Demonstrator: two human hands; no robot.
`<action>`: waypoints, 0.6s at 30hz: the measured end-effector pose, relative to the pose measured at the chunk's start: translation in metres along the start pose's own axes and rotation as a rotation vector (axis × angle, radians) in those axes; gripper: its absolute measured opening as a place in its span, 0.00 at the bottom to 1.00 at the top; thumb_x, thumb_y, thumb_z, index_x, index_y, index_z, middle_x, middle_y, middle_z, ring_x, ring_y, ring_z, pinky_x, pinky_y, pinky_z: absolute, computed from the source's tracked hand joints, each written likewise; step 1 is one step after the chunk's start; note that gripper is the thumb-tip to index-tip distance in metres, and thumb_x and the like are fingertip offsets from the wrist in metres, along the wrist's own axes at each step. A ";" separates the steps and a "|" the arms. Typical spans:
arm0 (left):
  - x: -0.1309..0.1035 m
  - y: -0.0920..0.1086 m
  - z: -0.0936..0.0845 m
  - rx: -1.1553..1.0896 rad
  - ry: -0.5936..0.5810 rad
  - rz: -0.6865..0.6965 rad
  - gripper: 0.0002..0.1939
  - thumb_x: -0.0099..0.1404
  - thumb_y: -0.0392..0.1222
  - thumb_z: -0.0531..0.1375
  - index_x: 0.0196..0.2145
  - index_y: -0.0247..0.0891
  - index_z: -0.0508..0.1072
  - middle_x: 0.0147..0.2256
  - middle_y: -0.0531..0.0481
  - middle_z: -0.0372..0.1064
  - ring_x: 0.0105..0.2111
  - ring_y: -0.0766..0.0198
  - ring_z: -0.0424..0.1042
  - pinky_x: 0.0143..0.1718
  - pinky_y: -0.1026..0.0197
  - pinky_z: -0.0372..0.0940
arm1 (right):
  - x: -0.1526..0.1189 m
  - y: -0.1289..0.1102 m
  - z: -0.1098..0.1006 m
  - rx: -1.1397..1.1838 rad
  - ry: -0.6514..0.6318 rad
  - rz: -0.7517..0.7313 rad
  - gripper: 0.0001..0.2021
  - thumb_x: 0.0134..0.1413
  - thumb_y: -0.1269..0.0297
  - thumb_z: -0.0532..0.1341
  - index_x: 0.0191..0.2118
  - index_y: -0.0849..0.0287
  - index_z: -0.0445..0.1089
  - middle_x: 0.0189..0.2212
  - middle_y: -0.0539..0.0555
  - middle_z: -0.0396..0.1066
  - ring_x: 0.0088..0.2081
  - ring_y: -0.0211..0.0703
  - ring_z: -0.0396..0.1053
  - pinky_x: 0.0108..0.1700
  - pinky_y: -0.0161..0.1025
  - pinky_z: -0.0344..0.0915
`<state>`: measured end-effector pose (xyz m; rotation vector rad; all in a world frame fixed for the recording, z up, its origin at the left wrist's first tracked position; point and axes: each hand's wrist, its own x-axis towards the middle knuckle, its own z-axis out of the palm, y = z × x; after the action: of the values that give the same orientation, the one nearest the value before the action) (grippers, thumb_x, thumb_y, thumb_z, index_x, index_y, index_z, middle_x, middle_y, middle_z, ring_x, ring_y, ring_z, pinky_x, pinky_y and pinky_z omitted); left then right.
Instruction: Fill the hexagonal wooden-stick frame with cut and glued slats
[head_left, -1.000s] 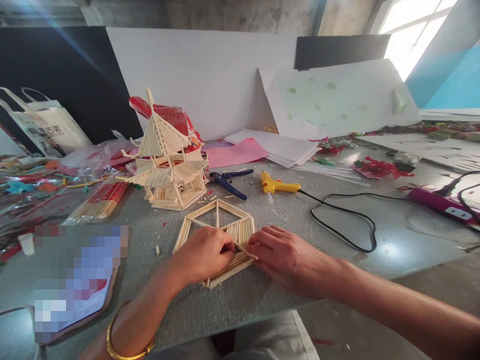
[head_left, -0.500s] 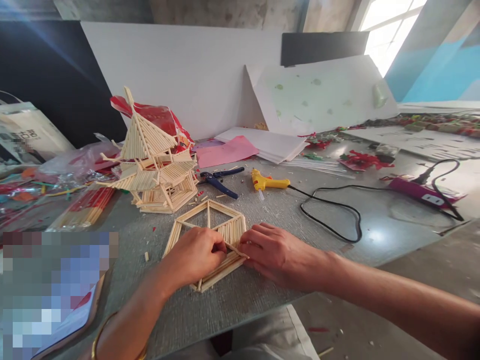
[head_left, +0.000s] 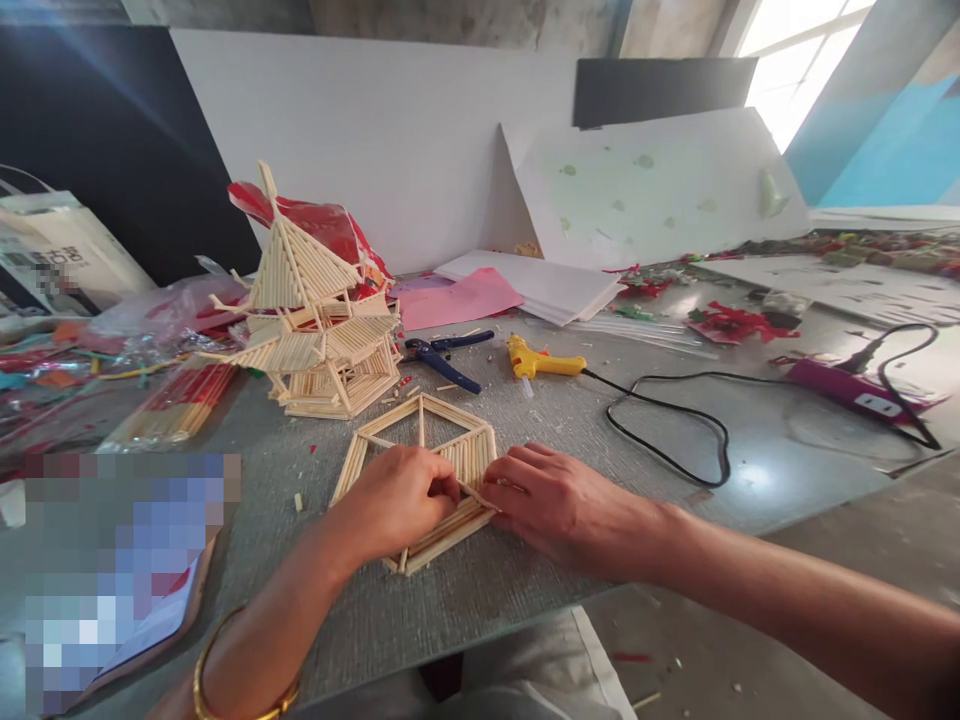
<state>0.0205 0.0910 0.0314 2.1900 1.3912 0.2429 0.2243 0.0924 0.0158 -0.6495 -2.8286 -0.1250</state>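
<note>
A six-sided frame of pale wooden sticks [head_left: 469, 455] lies flat on the grey table, with rows of sticks filling its right and near sections. My left hand [head_left: 397, 500] reaches over the frame, its thumb and fingers closed on a thin stick. At the frame's right corner, my right hand [head_left: 555, 500] has bent fingers pressed around the other end of that stick. The fingertips are partly hidden. Behind the frame stands a tiered stick pavilion [head_left: 307, 330] with a pointed roof.
Blue cutters [head_left: 444, 365] and a yellow glue gun [head_left: 546, 360] lie beyond the frame. The gun's black cord runs near a purple power strip [head_left: 855, 388]. Bagged sticks [head_left: 176, 400] and a blurred tablet [head_left: 150, 590] are at left; pink paper [head_left: 457, 300] lies behind.
The view has shifted slightly, so the table's contents appear a little further right. Both hands keep nearly the same hold on the stick at the frame.
</note>
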 end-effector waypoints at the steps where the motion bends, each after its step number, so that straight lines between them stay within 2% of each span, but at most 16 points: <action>1: 0.000 0.000 0.001 0.003 0.007 -0.006 0.10 0.51 0.37 0.52 0.25 0.39 0.74 0.25 0.51 0.72 0.26 0.64 0.67 0.27 0.63 0.53 | 0.000 0.000 0.000 0.001 0.003 -0.001 0.12 0.61 0.66 0.47 0.39 0.63 0.66 0.32 0.55 0.64 0.33 0.39 0.60 0.36 0.38 0.58; 5: -0.001 -0.003 0.003 0.030 0.031 -0.034 0.11 0.52 0.39 0.52 0.24 0.39 0.74 0.24 0.50 0.72 0.25 0.64 0.67 0.26 0.62 0.52 | 0.000 0.000 0.002 0.007 0.025 -0.007 0.12 0.61 0.67 0.47 0.39 0.63 0.66 0.31 0.55 0.64 0.33 0.39 0.59 0.36 0.39 0.58; 18: -0.001 -0.012 0.008 0.051 0.078 0.037 0.11 0.54 0.38 0.52 0.25 0.39 0.74 0.25 0.49 0.73 0.25 0.65 0.67 0.26 0.63 0.52 | 0.000 0.000 0.006 -0.001 0.050 -0.012 0.13 0.61 0.69 0.46 0.37 0.63 0.66 0.30 0.55 0.65 0.32 0.39 0.60 0.35 0.39 0.58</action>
<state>0.0141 0.0912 0.0189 2.2715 1.4134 0.3124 0.2230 0.0937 0.0104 -0.6216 -2.7847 -0.1427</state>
